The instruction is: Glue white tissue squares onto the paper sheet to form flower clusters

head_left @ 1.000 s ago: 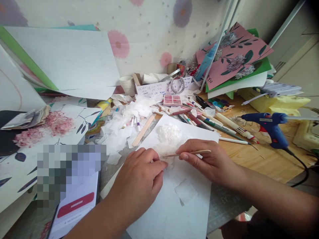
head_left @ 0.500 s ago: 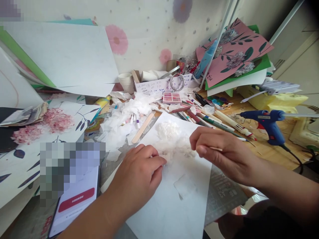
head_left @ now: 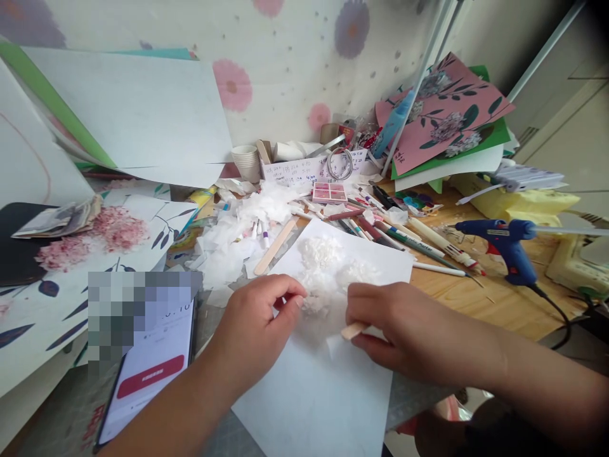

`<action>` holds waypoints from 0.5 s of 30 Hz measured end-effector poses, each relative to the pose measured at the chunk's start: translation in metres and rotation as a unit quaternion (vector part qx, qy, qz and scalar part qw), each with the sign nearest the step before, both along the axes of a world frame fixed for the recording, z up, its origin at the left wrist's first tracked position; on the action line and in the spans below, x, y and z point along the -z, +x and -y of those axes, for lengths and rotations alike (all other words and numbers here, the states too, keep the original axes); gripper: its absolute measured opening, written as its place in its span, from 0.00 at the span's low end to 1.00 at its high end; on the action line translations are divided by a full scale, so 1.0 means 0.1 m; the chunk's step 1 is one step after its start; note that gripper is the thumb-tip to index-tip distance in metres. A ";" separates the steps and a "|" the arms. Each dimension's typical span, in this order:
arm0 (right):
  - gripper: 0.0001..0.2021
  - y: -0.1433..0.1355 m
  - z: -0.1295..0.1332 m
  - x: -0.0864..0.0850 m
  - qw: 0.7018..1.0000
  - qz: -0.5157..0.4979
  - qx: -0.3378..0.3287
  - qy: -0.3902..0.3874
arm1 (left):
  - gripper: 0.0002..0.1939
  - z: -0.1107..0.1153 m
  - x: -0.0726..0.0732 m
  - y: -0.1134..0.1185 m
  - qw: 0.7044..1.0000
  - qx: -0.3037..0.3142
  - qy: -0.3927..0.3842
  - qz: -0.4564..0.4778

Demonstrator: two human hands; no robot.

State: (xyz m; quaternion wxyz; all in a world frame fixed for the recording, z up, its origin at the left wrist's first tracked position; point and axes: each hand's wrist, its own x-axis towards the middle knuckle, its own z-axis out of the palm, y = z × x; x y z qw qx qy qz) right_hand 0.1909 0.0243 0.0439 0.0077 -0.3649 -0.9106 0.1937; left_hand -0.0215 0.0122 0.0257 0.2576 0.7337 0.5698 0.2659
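A white sheet of paper [head_left: 318, 400] lies in front of me with fluffy white tissue flower clusters [head_left: 321, 254] on its upper part. At the near left edge of the clusters, my left hand [head_left: 261, 327] pinches thumb and forefinger together; whatever is between the fingertips is too small to make out. My right hand [head_left: 399, 327] is closed round a wooden craft stick [head_left: 356, 330], whose rounded end pokes out to the left, low over the paper. Just below that end is a small piece of white tissue [head_left: 335, 346], partly hidden by the hand.
Torn tissue [head_left: 223, 241] is heaped behind my left hand, beside another craft stick [head_left: 275, 247]. Markers [head_left: 412, 241] lie at the back right, with a blue glue gun [head_left: 511, 244] beyond. A phone [head_left: 152, 374] lies at left on the grey cutting mat [head_left: 71, 406].
My right hand has come down and left, turning so the stick's end points left near the tissue piece. My left fingertips have drawn into a pinch. The view has shifted slightly.
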 end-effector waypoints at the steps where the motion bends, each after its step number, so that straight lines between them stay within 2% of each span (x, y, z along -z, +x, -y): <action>1: 0.03 -0.02 -0.03 -0.02 1.000 -0.021 0.021 0.005 | 0.07 0.00 -0.01 0.00 0.999 0.012 -0.030 0.023; 4: 0.04 -0.10 -0.11 -0.03 0.996 -0.053 0.069 0.022 | 0.08 0.00 0.01 0.01 0.992 0.041 -0.097 0.074; 9: 0.02 -0.24 -0.23 0.01 0.992 -0.076 0.098 0.010 | 0.07 -0.05 0.08 0.04 0.988 0.014 -0.126 0.089; 12: 0.08 -0.20 -0.30 -0.09 0.981 -0.164 0.100 0.009 | 0.08 -0.10 0.11 0.06 0.989 -0.020 -0.116 0.087; 15: 0.16 -0.10 -0.35 -0.23 0.956 -0.273 0.103 0.027 | 0.08 -0.16 0.13 0.08 0.989 -0.055 -0.113 0.081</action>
